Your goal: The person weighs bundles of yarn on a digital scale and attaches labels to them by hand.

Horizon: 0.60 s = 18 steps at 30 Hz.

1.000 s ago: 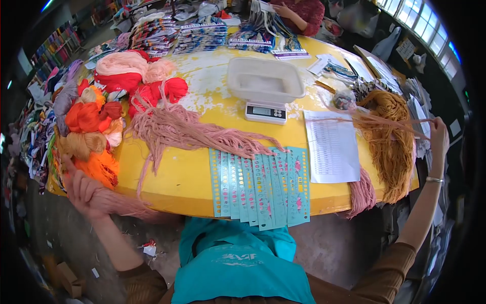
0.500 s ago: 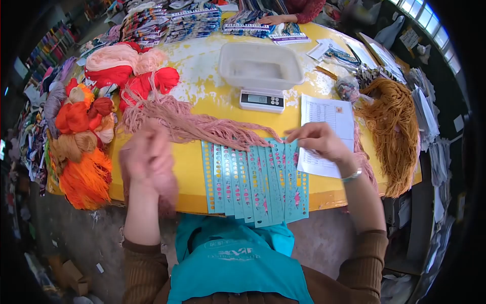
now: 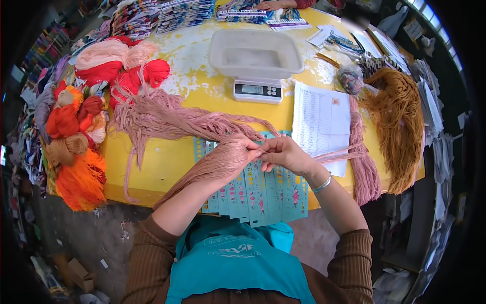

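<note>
Both hands meet over the row of teal punched cards (image 3: 253,187) at the near edge of the yellow worktop (image 3: 167,162). The left hand (image 3: 238,152) is draped in a hank of dusty-pink yarn (image 3: 212,169), which runs back along the forearm, so the fingers are mostly hidden and appear closed around the bundle. The right hand (image 3: 286,154) pinches a few pink strands (image 3: 339,152) with fingers pressed together; those strands trail right, across the printed sheet (image 3: 321,126), likely kept taut so they stay separate from the hank. More pink yarn (image 3: 167,119) lies spread behind the cards. A digital scale (image 3: 257,91) carrying a white tub (image 3: 255,53) sits beyond, mustard yarn (image 3: 400,116) at right, orange and red skeins (image 3: 76,142) at left. Another person's hand (image 3: 271,5) rests at the far edge.
</note>
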Motion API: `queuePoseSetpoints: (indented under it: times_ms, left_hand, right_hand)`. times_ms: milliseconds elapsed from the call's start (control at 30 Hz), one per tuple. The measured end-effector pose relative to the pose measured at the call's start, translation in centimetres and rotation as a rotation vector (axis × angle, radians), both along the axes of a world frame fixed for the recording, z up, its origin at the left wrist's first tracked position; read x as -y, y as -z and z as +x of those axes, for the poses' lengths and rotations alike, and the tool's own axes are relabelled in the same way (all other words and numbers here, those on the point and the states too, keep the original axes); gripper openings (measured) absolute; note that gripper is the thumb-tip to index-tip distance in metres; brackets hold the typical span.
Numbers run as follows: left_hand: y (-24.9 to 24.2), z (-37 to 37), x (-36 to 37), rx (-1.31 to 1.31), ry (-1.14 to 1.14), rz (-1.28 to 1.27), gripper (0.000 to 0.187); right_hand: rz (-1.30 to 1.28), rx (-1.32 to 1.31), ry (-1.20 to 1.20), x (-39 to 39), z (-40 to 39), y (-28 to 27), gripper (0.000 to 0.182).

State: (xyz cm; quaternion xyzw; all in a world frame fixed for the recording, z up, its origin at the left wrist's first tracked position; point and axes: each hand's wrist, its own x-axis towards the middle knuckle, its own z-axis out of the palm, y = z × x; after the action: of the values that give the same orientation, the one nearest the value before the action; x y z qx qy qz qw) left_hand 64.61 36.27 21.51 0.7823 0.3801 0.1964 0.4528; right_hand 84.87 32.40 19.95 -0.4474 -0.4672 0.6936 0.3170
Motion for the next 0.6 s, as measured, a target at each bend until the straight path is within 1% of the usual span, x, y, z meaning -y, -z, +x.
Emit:
queuePoseSetpoints:
  times_ms: [33,167,233,267,300,333,367,433,467,533,567,600]
  left_hand:
    - [-0.1,0.1,0.0,-0.081,-0.042,-0.027,0.021]
    - [-0.7,0.5,-0.3,-0.188,-0.076,-0.105,0.022]
    - [0.1,0.5,-0.6,-0.044,-0.111,-0.401,0.023]
    - [1.3,0.5,-0.6,-0.047,-0.110,-0.401,0.023]
    - [2.9,0.6,-0.5,0.093,-0.156,-0.524,0.023]
    - [3.5,0.7,-0.5,0.234,-0.201,-0.645,0.023]
    - [4.1,0.9,-0.5,0.233,-0.199,-0.646,0.023]
    - [4.7,1.0,-0.5,0.285,-0.253,-0.747,0.022]
    - [4.8,1.1,-0.5,0.283,-0.255,-0.747,0.022]
    - [4.8,1.2,-0.4,0.247,-0.306,-0.773,0.022]
    - [4.6,1.1,-0.2,0.245,-0.305,-0.774,0.022]
    - [4.3,1.0,0.3,0.312,-0.381,-0.836,0.023]
  right_hand:
    - [-0.054,-0.028,0.046,0.1,-0.1,0.0,0.011]
    - [-0.066,0.023,0.037,0.4,0.1,0.6,0.014]
    - [0.222,0.110,0.174,0.7,-0.7,1.9,0.019]
    - [0.222,0.107,0.176,0.8,-1.1,1.8,0.019]
    - [0.292,0.273,0.213,0.9,-1.4,1.4,0.018]
    - [0.360,0.439,0.249,1.1,-1.6,1.3,0.017]
    - [0.359,0.439,0.251,1.2,-1.7,1.7,0.017]
    - [0.511,0.446,0.364,1.3,-2.0,3.0,0.011]
    - [0.510,0.444,0.363,1.1,-1.9,3.5,0.011]
    - [0.410,0.396,0.496,0.6,-1.6,4.3,0.007]
    - [0.408,0.395,0.498,0.4,-1.3,4.9,0.007]
    - [0.385,0.378,0.509,0.0,-1.0,5.5,0.008]
